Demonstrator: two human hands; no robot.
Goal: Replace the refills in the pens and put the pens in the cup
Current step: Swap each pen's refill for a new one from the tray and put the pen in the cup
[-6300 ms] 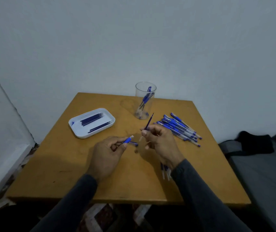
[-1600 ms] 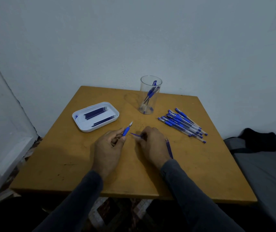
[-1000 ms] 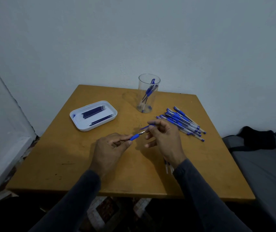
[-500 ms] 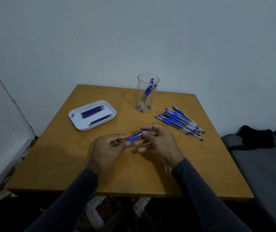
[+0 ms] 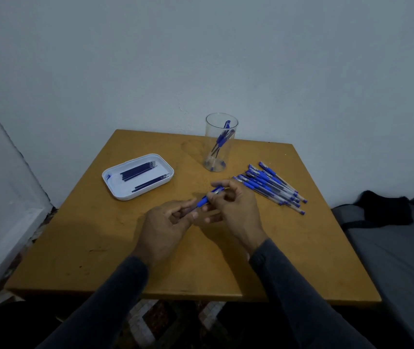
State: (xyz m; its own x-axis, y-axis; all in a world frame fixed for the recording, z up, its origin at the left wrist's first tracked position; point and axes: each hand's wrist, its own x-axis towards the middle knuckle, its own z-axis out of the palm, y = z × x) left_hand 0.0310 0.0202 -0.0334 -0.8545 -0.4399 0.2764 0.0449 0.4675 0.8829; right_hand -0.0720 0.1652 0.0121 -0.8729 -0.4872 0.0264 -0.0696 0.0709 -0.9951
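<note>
Head view: both hands meet over the middle of the wooden table [image 5: 75,248], joined on one pen [image 5: 207,197] held clear of the surface. The left hand [image 5: 162,227] pinches the blue grip end between thumb and curled fingers. The right hand [image 5: 236,210] pinches the clear barrel end with thumb and fingertips, the remaining fingers curled beneath. This two-ended hold suits screwing the two sections together around a refill; whether the joint is fully closed cannot be told. Supplies are staged within reach: the white tray [image 5: 115,190] of dark refills [image 5: 140,172] lies far left. The pile of pens [image 5: 271,187] lies far right, just beyond the right hand. The clear cup [image 5: 221,142] stands upright at the far centre, with a few pens inside. Both forearms, in dark sleeves, angle inward from the near edge.
</note>
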